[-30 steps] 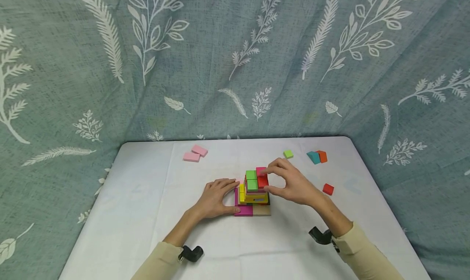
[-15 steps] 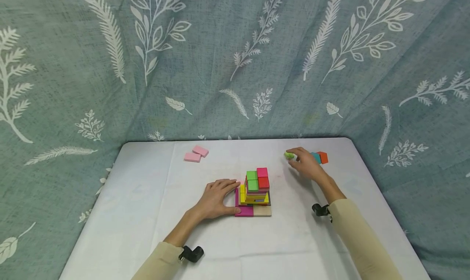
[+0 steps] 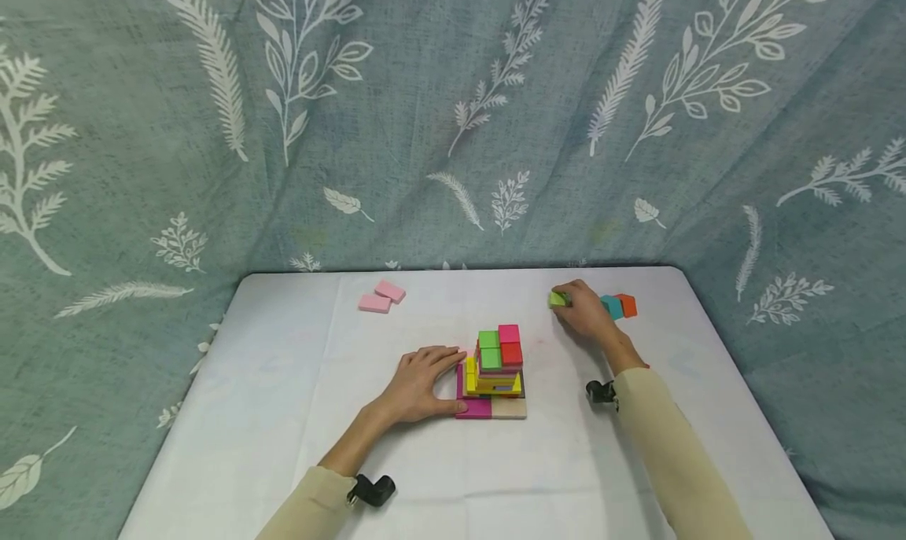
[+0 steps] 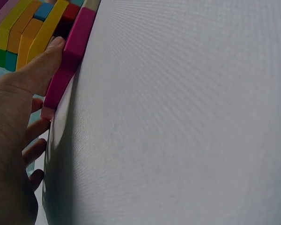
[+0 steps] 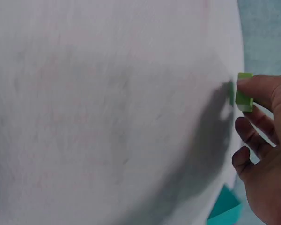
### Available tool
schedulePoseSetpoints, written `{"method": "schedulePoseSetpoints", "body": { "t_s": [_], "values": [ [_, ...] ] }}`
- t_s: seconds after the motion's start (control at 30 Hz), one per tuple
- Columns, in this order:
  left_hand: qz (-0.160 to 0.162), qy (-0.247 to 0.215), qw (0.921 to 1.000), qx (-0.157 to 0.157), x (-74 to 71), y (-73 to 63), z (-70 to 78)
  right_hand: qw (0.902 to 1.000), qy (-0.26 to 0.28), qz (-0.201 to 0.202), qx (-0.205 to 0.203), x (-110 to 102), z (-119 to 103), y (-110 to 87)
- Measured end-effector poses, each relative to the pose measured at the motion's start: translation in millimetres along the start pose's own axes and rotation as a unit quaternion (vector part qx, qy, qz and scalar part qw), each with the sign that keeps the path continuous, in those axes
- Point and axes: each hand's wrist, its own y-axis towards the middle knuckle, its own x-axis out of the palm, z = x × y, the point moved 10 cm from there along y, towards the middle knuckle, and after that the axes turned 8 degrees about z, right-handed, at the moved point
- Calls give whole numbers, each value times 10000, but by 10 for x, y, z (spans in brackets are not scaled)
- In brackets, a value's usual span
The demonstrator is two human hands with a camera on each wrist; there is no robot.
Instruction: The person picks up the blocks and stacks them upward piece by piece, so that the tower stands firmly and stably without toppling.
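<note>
A stacked tower of coloured wooden blocks (image 3: 488,371) stands mid-table, with two green, one pink and one red block on top. My left hand (image 3: 418,384) rests against its left side. In the left wrist view the thumb (image 4: 47,58) lies straight along the magenta base block (image 4: 75,51), the other fingers lower down beside it. At the table's far right, my right hand (image 3: 586,310) pinches a light green block (image 3: 557,299). The right wrist view shows this green block (image 5: 244,96) between thumb and index finger, with a shadow on the cloth beside it.
Teal (image 3: 612,306) and orange (image 3: 627,305) blocks lie just right of my right hand. Two pink blocks (image 3: 375,303) lie at the back left. The white table (image 3: 233,430) ends at a patterned curtain (image 3: 396,131).
My right hand has left the tower's top, reached to the back right and taken hold of the green block. The right arm now hides the loose red block. The left hand stays put.
</note>
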Motion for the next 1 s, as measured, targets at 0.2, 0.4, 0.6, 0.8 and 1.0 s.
{"method": "schedulePoseSetpoints", "body": {
  "t_s": [0.2,0.4,0.6,0.8,1.0],
  "values": [
    [-55,-43,10000,-65,-14,7,0,9950,759,322,-572,-261,-628,-99],
    [-98,-32,9999,-84,-2,12,-4,9757,1377,407,-1656,-513,-1531,-465],
    [-53,-64,9999,-73,-8,24,3,9602,1418,72,-2407,-482,-2055,-831],
    [-3,-10,10000,-44,-13,20,2,9641,987,-1,-2464,-342,-2114,-925],
    [-34,37,10000,-8,-1,15,3,9694,632,13,-2373,-257,-2065,-919]
  ]
}}
